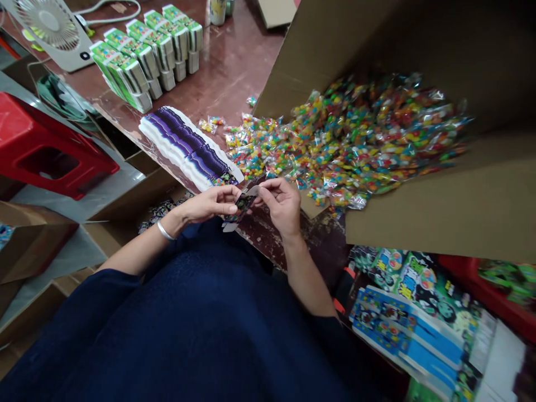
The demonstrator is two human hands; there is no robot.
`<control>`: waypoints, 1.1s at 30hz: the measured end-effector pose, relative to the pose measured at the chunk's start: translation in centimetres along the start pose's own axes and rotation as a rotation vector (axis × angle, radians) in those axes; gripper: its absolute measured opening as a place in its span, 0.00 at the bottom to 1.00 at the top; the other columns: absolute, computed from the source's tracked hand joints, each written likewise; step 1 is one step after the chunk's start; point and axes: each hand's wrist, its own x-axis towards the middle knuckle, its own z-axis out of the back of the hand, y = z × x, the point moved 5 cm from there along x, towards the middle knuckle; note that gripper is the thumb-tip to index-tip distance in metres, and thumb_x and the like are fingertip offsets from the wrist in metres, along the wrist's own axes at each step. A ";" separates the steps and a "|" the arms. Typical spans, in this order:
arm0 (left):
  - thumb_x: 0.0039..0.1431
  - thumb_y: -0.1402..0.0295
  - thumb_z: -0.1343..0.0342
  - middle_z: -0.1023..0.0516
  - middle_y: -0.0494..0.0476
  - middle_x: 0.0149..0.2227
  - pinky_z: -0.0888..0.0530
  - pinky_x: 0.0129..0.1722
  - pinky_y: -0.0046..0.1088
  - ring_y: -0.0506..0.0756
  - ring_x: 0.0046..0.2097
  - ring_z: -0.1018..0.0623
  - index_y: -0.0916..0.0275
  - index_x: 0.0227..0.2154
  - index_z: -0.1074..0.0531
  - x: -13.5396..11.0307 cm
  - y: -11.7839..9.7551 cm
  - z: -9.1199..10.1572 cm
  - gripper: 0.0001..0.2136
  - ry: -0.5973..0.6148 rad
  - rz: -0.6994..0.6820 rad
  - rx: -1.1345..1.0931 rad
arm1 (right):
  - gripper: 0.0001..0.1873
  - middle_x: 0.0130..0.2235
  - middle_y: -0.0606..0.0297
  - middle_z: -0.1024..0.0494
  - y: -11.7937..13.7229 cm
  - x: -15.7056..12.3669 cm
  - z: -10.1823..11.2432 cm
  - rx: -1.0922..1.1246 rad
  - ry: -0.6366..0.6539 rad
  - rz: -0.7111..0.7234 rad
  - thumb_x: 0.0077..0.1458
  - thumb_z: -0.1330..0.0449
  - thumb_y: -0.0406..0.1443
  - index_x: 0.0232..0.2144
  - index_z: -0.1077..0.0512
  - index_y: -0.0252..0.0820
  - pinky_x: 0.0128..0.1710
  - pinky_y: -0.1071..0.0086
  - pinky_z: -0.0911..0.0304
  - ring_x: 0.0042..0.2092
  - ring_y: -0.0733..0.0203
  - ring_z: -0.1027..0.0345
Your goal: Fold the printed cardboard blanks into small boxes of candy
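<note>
Between my hands is a small dark printed carton [244,204] with white end flaps. My left hand [213,204], a silver bangle on its wrist, grips the carton's body with thumb and fingers. At the upper end, my right hand [281,205] pinches a white flap of the same carton. Just beyond lies a fanned row of flat purple-and-white cartons [188,146] along the table's edge. To the right, a heap of small clear bags of colourful candies [335,145] spills out of a large cardboard box onto the table.
Bundled green-and-white cartons [146,53] stand at the back left near a white fan [58,33]. The big box's cardboard wall [439,223] rises at right. A red stool [46,145] and open boxes are on the left; printed sheets [410,329] lie lower right.
</note>
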 end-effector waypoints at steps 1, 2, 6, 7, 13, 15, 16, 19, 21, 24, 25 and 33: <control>0.53 0.53 0.27 0.16 0.63 0.44 0.20 0.49 0.38 0.58 0.45 0.15 0.62 0.45 0.24 0.2 0.3 -0.3 0.22 0.019 0.001 -0.047 | 0.15 0.39 0.67 0.20 0.4 -0.4 0.2 -0.072 -0.028 0.040 0.62 0.33 0.49 0.46 0.22 0.50 0.33 0.69 0.23 0.32 0.64 0.24; 0.54 0.52 0.27 0.16 0.65 0.45 0.20 0.51 0.40 0.60 0.46 0.15 0.62 0.46 0.24 0.3 0.5 -0.5 0.24 0.021 -0.005 -0.069 | 0.17 0.42 0.65 0.21 0.9 -0.9 0.3 -0.160 -0.053 0.084 0.62 0.33 0.49 0.50 0.21 0.52 0.35 0.68 0.23 0.34 0.64 0.24; 0.52 0.51 0.27 0.14 0.65 0.43 0.18 0.43 0.35 0.58 0.42 0.14 0.62 0.46 0.20 0.4 1.0 -0.1 0.24 -0.064 -0.015 -0.075 | 0.20 0.35 0.69 0.25 1.6 -2.2 -0.6 -0.374 0.103 0.154 0.64 0.34 0.46 0.56 0.22 0.55 0.36 0.67 0.29 0.30 0.64 0.32; 0.51 0.51 0.26 0.14 0.64 0.42 0.18 0.40 0.32 0.57 0.40 0.15 0.62 0.45 0.19 0.3 1.1 0.0 0.24 -0.080 -0.005 -0.086 | 0.20 0.30 0.72 0.27 1.4 -2.4 -0.9 -0.357 0.168 0.129 0.63 0.34 0.46 0.57 0.23 0.54 0.34 0.68 0.31 0.28 0.65 0.34; 0.46 0.61 0.22 0.14 0.59 0.38 0.21 0.37 0.28 0.54 0.37 0.17 0.63 0.42 0.16 0.1 1.0 -0.6 0.20 -0.049 0.028 -0.047 | 0.19 0.22 0.78 0.33 0.1 -1.9 -0.9 -0.122 0.302 -0.069 0.57 0.30 0.51 0.34 0.30 0.46 0.23 0.72 0.44 0.21 0.69 0.41; 0.50 0.61 0.24 0.15 0.58 0.36 0.20 0.38 0.29 0.53 0.35 0.18 0.64 0.39 0.16 0.1 0.8 -0.6 0.16 -0.097 0.010 -0.022 | 0.21 0.22 0.77 0.32 0.0 -1.7 -0.4 -0.100 0.182 -0.077 0.56 0.30 0.53 0.33 0.31 0.47 0.23 0.72 0.43 0.22 0.68 0.40; 0.51 0.60 0.25 0.15 0.58 0.35 0.20 0.38 0.29 0.52 0.34 0.18 0.65 0.37 0.17 0.2 0.7 -0.5 0.15 -0.142 -0.011 -0.012 | 0.21 0.24 0.75 0.30 0.0 -1.7 -0.1 -0.092 0.089 -0.065 0.56 0.30 0.53 0.35 0.30 0.47 0.25 0.72 0.40 0.24 0.66 0.36; 0.52 0.57 0.26 0.16 0.56 0.35 0.19 0.38 0.29 0.52 0.34 0.19 0.64 0.36 0.18 0.3 0.5 -0.1 0.16 -0.306 -0.118 0.023 | 0.23 0.36 0.67 0.20 -0.5 -2.3 -0.4 -0.056 -0.067 -0.034 0.53 0.28 0.52 0.44 0.27 0.48 0.34 0.69 0.28 0.35 0.61 0.24; 0.52 0.58 0.25 0.17 0.54 0.34 0.19 0.37 0.27 0.51 0.33 0.20 0.64 0.35 0.19 0.4 0.8 -0.1 0.15 -0.424 -0.195 0.057 | 0.20 0.39 0.65 0.18 -1.2 -2.8 -1.4 -0.039 -0.066 -0.045 0.56 0.30 0.52 0.43 0.25 0.47 0.39 0.66 0.25 0.38 0.58 0.22; 0.51 0.61 0.24 0.20 0.50 0.33 0.19 0.36 0.26 0.49 0.32 0.21 0.61 0.42 0.21 0.1 1.4 -0.3 0.18 -0.592 -0.305 0.129 | 0.16 0.37 0.64 0.16 -2.1 -3.2 -2.3 -0.037 -0.143 -0.053 0.62 0.34 0.50 0.41 0.23 0.46 0.43 0.62 0.24 0.37 0.58 0.22; 0.51 0.62 0.25 0.21 0.50 0.34 0.19 0.36 0.26 0.49 0.32 0.21 0.59 0.48 0.22 -0.1 1.5 -0.4 0.22 -0.631 -0.338 0.163 | 0.16 0.38 0.64 0.16 -2.3 -3.3 -2.4 -0.037 -0.181 -0.044 0.61 0.34 0.50 0.44 0.23 0.47 0.44 0.62 0.24 0.38 0.57 0.22; 0.57 0.63 0.30 0.22 0.54 0.42 0.20 0.37 0.27 0.51 0.37 0.21 0.58 0.54 0.26 0.1 1.2 -0.8 0.22 -0.403 -0.334 0.275 | 0.20 0.41 0.62 0.19 -2.7 -3.1 -2.1 -0.201 -0.235 0.096 0.65 0.39 0.51 0.52 0.25 0.50 0.42 0.62 0.24 0.38 0.57 0.23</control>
